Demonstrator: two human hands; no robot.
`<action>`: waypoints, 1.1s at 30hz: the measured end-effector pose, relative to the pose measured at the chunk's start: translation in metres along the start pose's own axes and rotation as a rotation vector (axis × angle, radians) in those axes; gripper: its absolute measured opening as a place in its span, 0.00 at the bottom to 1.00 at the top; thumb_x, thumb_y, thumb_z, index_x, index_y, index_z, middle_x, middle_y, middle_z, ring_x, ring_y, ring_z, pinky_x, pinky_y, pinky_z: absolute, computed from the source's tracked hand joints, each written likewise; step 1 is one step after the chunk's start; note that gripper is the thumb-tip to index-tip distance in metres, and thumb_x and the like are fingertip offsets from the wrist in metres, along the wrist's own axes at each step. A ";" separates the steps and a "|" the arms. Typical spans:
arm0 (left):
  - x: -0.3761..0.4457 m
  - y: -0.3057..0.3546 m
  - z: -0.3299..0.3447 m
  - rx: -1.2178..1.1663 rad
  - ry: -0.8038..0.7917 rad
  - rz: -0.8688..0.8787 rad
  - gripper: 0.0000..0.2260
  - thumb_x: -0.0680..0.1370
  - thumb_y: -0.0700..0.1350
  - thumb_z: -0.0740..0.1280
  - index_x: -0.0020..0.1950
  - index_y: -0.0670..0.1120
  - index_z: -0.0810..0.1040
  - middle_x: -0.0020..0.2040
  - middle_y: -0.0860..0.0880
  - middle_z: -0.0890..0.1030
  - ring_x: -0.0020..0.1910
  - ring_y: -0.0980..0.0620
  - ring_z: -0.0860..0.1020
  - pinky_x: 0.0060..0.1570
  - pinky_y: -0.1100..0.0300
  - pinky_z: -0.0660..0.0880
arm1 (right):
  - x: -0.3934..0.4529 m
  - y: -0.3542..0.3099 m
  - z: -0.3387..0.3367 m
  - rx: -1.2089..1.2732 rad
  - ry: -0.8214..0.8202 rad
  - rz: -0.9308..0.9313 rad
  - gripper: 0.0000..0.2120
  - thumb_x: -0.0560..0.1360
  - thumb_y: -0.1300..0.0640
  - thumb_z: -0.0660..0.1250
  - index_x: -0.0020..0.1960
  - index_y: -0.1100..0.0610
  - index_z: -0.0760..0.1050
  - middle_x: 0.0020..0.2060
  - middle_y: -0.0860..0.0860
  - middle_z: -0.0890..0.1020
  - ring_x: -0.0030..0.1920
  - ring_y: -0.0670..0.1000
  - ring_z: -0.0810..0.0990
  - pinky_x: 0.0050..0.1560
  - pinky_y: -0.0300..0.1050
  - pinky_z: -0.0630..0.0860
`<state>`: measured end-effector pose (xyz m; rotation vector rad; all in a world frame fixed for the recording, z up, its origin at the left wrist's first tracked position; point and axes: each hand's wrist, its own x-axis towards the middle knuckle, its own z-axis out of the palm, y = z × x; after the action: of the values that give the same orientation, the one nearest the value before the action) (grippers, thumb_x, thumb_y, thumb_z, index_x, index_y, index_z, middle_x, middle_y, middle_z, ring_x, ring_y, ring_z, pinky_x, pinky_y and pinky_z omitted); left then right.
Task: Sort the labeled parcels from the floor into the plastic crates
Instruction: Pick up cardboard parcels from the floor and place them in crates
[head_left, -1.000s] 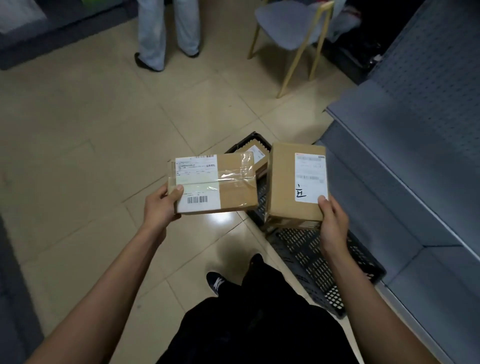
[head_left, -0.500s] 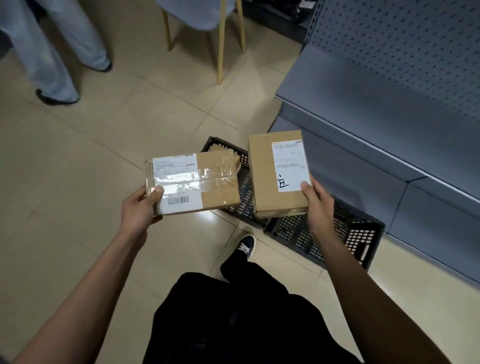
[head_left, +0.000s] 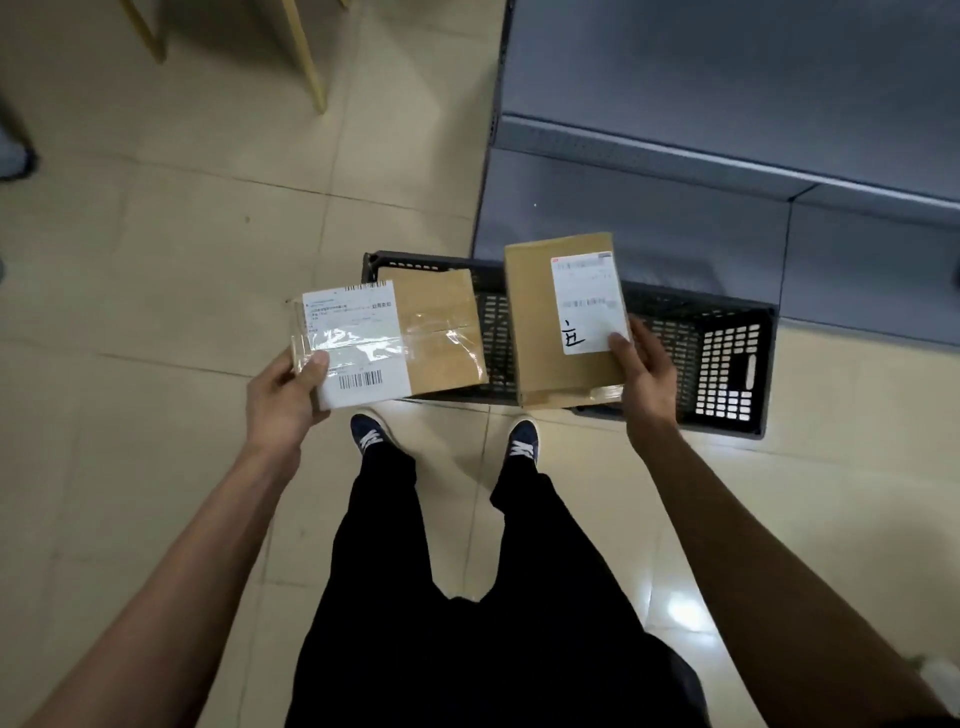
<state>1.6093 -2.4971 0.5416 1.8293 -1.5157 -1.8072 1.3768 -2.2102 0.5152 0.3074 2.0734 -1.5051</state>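
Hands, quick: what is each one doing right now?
Left hand: holds the taped parcel.
Right hand: holds the handwritten parcel.

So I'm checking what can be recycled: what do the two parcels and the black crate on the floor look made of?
Both look like cardboard. The brown box with the glossy tape, in the left hand, is matte and creased, under shiny clear film. The brown box with the handwritten label, in the right hand, is plain matte with a white paper sticker. The black perforated crate seems to be moulded plastic, given its uniform grid of holes.
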 end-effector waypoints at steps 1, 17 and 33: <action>0.014 0.000 -0.002 0.016 -0.018 -0.006 0.09 0.82 0.44 0.68 0.62 0.51 0.82 0.45 0.56 0.86 0.39 0.57 0.84 0.37 0.61 0.79 | 0.000 0.006 0.007 0.022 0.038 0.015 0.23 0.80 0.54 0.70 0.73 0.55 0.74 0.58 0.46 0.83 0.57 0.43 0.82 0.48 0.34 0.79; 0.187 -0.046 0.030 0.100 -0.100 -0.066 0.09 0.82 0.44 0.69 0.62 0.49 0.81 0.49 0.54 0.85 0.37 0.65 0.84 0.30 0.65 0.78 | 0.073 0.125 0.114 -0.007 0.151 0.150 0.12 0.81 0.52 0.67 0.64 0.45 0.81 0.54 0.38 0.84 0.59 0.46 0.80 0.65 0.53 0.77; 0.236 -0.096 0.045 0.112 -0.086 -0.085 0.13 0.82 0.43 0.68 0.67 0.46 0.80 0.52 0.53 0.85 0.41 0.64 0.84 0.33 0.66 0.79 | 0.143 0.204 0.155 0.016 0.073 0.188 0.18 0.82 0.54 0.66 0.71 0.52 0.77 0.56 0.43 0.83 0.53 0.39 0.81 0.45 0.31 0.77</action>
<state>1.5664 -2.5966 0.3064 1.9165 -1.6240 -1.8978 1.4052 -2.3030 0.2386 0.5551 2.0259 -1.4174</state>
